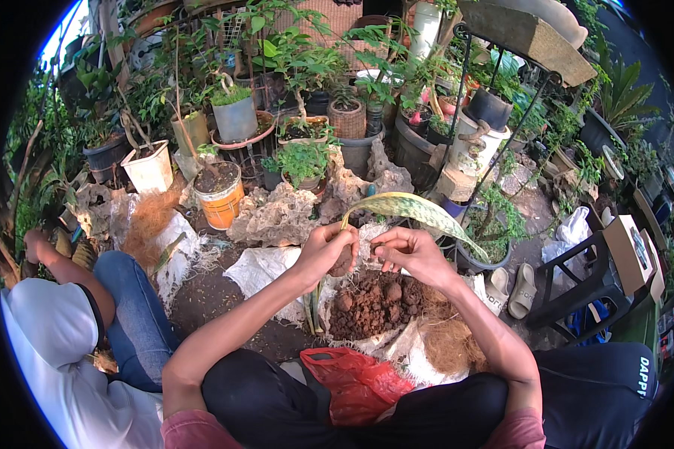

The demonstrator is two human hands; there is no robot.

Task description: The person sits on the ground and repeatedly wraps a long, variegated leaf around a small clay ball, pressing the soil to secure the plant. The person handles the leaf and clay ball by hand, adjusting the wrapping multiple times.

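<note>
A long mottled snake plant leaf (413, 212) arches to the right over both hands. My left hand (332, 247) grips its narrow base, with a lump of brown soil (341, 265) under the fingers. Close beside it, my right hand (413, 252) pinches a small dark bit of soil between thumb and fingertips. Below the hands, a heap of clumpy reddish-brown soil (376, 303) lies on a white woven sack (396, 349). Brown coconut fibre (452, 342) rests at the heap's right side. Another narrow leaf (313, 311) stands at its left edge.
A red plastic bag (351, 381) lies between my knees. At the left sits another person (62, 337) in jeans. Rough rocks (275, 216), an orange-and-white bucket (220, 196) and potted plants line the far side. Sandals (521, 292) and a black plastic stool (581, 286) are at the right.
</note>
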